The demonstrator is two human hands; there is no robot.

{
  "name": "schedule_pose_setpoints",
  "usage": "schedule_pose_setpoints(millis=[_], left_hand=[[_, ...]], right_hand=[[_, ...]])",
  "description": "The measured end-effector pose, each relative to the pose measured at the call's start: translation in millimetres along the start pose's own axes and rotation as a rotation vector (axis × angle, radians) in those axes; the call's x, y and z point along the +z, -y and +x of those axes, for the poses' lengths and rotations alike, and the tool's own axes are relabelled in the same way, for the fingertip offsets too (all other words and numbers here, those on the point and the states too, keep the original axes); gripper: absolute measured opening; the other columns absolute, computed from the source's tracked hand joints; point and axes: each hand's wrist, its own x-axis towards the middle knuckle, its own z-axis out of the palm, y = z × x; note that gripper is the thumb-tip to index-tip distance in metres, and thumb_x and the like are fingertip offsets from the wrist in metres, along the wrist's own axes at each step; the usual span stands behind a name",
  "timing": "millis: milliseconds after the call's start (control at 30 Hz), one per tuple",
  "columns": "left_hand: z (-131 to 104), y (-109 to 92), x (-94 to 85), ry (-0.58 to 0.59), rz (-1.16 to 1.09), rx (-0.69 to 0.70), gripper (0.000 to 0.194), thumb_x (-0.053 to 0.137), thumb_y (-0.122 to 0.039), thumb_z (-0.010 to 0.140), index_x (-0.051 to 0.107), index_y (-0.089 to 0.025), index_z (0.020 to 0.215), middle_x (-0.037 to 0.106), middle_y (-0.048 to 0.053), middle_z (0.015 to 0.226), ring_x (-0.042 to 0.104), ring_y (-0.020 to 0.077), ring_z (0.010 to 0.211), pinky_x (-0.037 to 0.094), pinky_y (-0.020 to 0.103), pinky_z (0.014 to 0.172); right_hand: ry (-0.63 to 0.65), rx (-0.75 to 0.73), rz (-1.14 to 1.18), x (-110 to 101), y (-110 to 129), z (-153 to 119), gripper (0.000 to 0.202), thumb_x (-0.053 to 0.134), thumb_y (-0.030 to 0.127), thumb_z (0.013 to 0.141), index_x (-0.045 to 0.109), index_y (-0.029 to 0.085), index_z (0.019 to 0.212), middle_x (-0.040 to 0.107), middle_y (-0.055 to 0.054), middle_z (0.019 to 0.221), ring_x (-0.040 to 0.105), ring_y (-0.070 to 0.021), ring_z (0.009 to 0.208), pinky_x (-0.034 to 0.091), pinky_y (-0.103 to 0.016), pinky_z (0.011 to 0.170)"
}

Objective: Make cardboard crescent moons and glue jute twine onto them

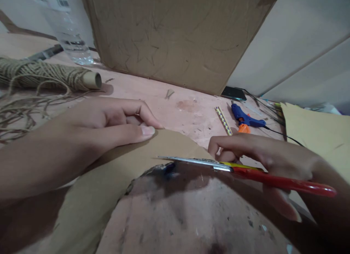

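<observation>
A curved strip of brown cardboard [109, 173] arches over the table, its inner edge rough and dark. My left hand [109, 124] pinches its upper edge, thumb on top and fingers behind. My right hand [259, 155] grips a pair of scissors [273, 179] with red and yellow handles. The metal blades point left along the cardboard's inner edge and look nearly closed. Part of the right hand's fingers lies behind the strip and scissors.
A twine roll [54, 73] lies left, with loose strands, beside a water bottle [68, 31]. A large cardboard sheet [169, 38] leans at the back. Right of it are a phone [233, 93], a patterned stick [223, 120], a blue glue gun [246, 117] with cord, and tan sheets [314, 133].
</observation>
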Motion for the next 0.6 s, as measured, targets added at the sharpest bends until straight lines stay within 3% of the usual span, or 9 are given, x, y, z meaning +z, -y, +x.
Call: schedule_pose_setpoints(millis=[133,233,333,467,600], left_hand=[[-1.3,-2.5,8.0,0.008,-0.011,-0.008,0.032,0.079,-0.056,0.102,0.089,-0.030,0.116,0.069,-0.001,0.068,0.077,0.0259,0.070,0.051,0.024,0.052],[-0.6,-6.5,11.3,0.159,0.059,-0.052,0.028,0.090,-0.055,0.095,0.091,-0.027,0.102,0.067,-0.002,0.061,0.066,0.0195,0.054,0.042,0.021,0.043],[1.5,-11.1,11.5,0.316,0.112,-0.119,0.032,0.095,-0.055,0.092,0.090,-0.024,0.088,0.075,0.000,0.065,0.062,0.0154,0.045,0.038,0.018,0.038],[4.8,-13.1,11.7,0.335,0.097,-0.141,0.032,0.092,-0.054,0.095,0.091,-0.022,0.092,0.088,0.004,0.086,0.072,0.0172,0.053,0.047,0.018,0.041],[9.6,-10.5,14.7,0.290,0.100,-0.086,0.027,0.093,-0.050,0.091,0.090,-0.023,0.090,0.087,0.002,0.086,0.074,0.0178,0.058,0.049,0.018,0.044]], right_hand=[[0.083,-0.042,-0.037,-4.9,-3.3,6.1,0.055,0.110,0.046,0.082,0.065,0.027,0.106,0.075,0.008,0.078,0.070,-0.0206,0.081,0.048,-0.029,0.081],[0.081,-0.098,-0.015,-2.2,-4.2,11.4,0.066,0.109,0.069,0.080,0.062,0.027,0.102,0.060,0.010,0.068,0.061,-0.0196,0.077,0.044,-0.030,0.076],[0.065,-0.115,-0.023,3.3,-2.7,14.2,0.070,0.103,0.081,0.083,0.062,0.027,0.101,0.059,0.009,0.071,0.056,-0.0195,0.078,0.043,-0.030,0.075],[0.046,-0.141,-0.057,2.5,-1.7,16.5,0.069,0.097,0.085,0.086,0.068,0.026,0.106,0.068,0.003,0.084,0.061,-0.0231,0.089,0.050,-0.034,0.084],[0.106,-0.175,-0.089,-7.6,-8.6,14.8,0.058,0.101,0.067,0.092,0.075,0.023,0.119,0.073,0.000,0.093,0.068,-0.0238,0.090,0.054,-0.035,0.082]])
